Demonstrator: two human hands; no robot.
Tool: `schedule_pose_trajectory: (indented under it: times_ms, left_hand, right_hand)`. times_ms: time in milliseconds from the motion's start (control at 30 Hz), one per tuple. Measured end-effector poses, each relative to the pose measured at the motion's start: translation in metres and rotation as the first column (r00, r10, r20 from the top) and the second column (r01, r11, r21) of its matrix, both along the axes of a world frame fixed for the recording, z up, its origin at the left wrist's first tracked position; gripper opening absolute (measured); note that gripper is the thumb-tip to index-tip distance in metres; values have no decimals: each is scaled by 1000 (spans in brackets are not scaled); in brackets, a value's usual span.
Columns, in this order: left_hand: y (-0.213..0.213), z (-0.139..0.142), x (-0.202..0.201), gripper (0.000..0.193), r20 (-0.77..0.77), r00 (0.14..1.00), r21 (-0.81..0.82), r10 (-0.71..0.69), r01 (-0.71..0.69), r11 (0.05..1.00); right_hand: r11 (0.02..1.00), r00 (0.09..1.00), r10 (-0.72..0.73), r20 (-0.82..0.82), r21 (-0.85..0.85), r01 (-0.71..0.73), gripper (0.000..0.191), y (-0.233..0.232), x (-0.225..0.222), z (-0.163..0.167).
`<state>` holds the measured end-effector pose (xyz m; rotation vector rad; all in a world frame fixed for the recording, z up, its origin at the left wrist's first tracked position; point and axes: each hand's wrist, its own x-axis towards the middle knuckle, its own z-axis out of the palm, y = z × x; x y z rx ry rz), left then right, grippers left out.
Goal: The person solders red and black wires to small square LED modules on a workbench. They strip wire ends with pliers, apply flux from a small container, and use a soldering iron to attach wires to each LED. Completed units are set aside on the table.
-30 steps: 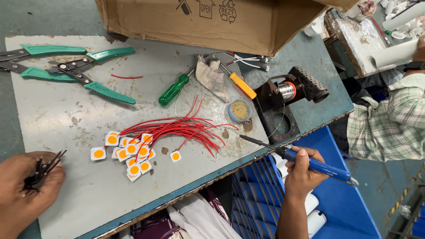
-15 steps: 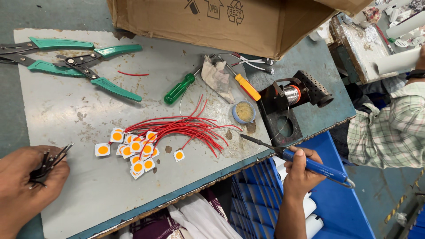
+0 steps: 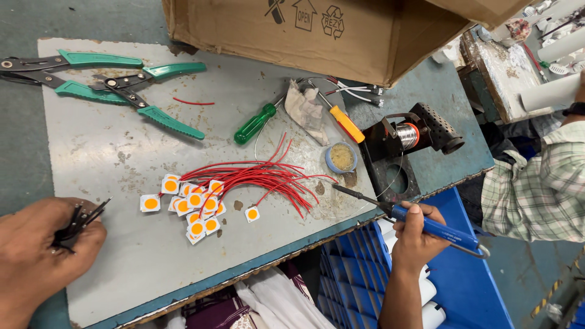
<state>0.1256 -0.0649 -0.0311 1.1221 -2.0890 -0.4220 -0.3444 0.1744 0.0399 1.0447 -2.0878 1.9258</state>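
Observation:
My left hand (image 3: 42, 256) sits at the bench's near left edge, closed on a small bunch of short black wires (image 3: 79, 220). At the near right, my right hand (image 3: 417, 234) grips a blue-handled soldering iron (image 3: 426, 224), its dark tip pointing left over the bench edge beside a bundle of red wires (image 3: 256, 176). The red wires lead to a cluster of small white square chips with orange centres (image 3: 189, 207). One chip (image 3: 251, 214) lies apart from the cluster.
Two green-handled pliers (image 3: 109, 85), a green screwdriver (image 3: 255, 123), an orange screwdriver (image 3: 344, 122), a round flux tin (image 3: 341, 157) and a black solder-reel stand (image 3: 414, 137) lie on the grey bench (image 3: 122, 164). A cardboard box (image 3: 317, 30) stands behind. Another person's checked sleeve (image 3: 536, 189) is at right; blue crate (image 3: 451, 286) below.
The view has shifted slightly. Both hands keep their grip and stay about where they were.

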Motion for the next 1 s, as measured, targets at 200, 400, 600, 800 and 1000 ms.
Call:
schedule_pose_trajectory:
  times_ms: [200, 400, 600, 800, 1000]
  left_hand:
    - [3, 10, 2, 9, 22, 1000, -21, 9, -8, 1000]
    - [10, 17, 0, 17, -145, 985, 317, 89, -39, 948]
    - [7, 30, -3, 19, -132, 990, 321, 48, -3, 947]
    - [-4, 50, 8, 17, -125, 984, 116, -127, 142, 983]
    - [-17, 61, 24, 20, -104, 958, 5, -266, 268, 963]
  right_hand:
    - [988, 935, 78, 346, -155, -25, 21, 0, -11, 9]
    - [925, 501, 364, 785, -367, -98, 26, 3, -22, 18]
    - [866, 350, 500, 792, -463, -188, 27, 1, -18, 9]
    - [777, 170, 605, 778, -530, -338, 31, 1, -20, -7]
    - [622, 66, 729, 681, -618, -481, 42, -19, -12, -27]
